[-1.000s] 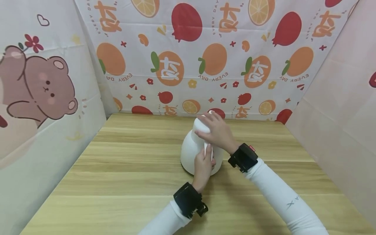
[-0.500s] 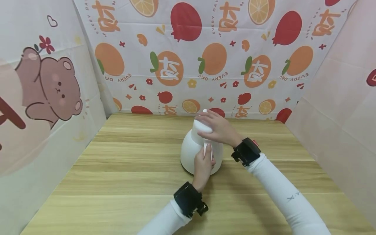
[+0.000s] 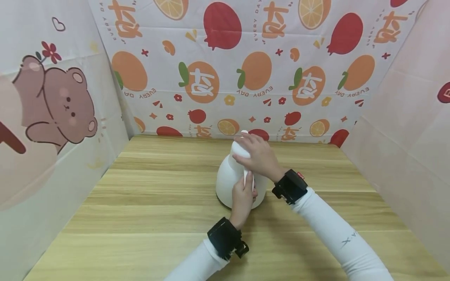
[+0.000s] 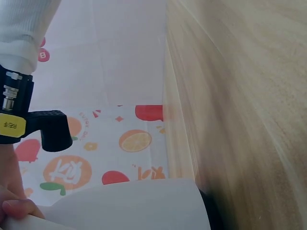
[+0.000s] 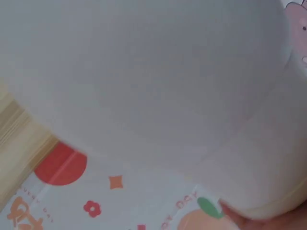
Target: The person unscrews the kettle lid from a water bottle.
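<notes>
Fruit-print cloth (image 3: 228,70) backs the wood-grain table (image 3: 140,218) at 12 o'clock, bear-print cloth (image 3: 65,105) at 9. Before us, a white thermal jug (image 3: 226,181) stands upright mid-table; the left hand (image 3: 242,197) wraps its fingers round the 6 o'clock handle (image 4: 38,224), while the right hand's (image 3: 261,156), slightly spread, curl over the lid (image 3: 240,150).

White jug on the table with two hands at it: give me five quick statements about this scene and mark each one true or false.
1. The left hand grips the handle of the white jug. True.
2. The white jug lies on its side. False: it stands upright on the wooden table.
3. The right hand is at the jug's top. True.
4. Both wrists are bare. False: each wears a black device.
5. The back wall covering is plain. False: it carries printed fruit.
</notes>
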### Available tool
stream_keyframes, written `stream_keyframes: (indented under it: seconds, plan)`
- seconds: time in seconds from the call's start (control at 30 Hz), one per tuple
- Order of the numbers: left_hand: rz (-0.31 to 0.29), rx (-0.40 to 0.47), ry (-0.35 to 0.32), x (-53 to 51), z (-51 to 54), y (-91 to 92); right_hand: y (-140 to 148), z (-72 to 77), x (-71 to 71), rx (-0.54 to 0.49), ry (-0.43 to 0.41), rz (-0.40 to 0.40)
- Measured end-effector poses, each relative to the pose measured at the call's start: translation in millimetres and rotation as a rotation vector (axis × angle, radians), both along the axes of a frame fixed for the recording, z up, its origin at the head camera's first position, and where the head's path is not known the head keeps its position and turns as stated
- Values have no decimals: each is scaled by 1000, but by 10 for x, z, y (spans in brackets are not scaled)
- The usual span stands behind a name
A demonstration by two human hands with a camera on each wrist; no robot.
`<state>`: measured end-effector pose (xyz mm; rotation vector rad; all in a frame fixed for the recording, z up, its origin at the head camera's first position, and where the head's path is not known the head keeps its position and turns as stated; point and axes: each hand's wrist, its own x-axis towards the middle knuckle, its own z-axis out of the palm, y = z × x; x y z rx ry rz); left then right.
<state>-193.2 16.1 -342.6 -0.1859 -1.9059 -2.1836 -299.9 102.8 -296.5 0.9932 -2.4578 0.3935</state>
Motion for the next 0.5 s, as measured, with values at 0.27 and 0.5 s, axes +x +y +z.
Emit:
stream_keyframes:
  seconds: [0.27, 0.5]
  plan:
    - [25, -5, 29, 69, -32, 15, 177, -37, -138, -39, -42, 244]
    - [34, -11, 44, 112, -88, 35, 201, -38, -97, -58, -62, 297]
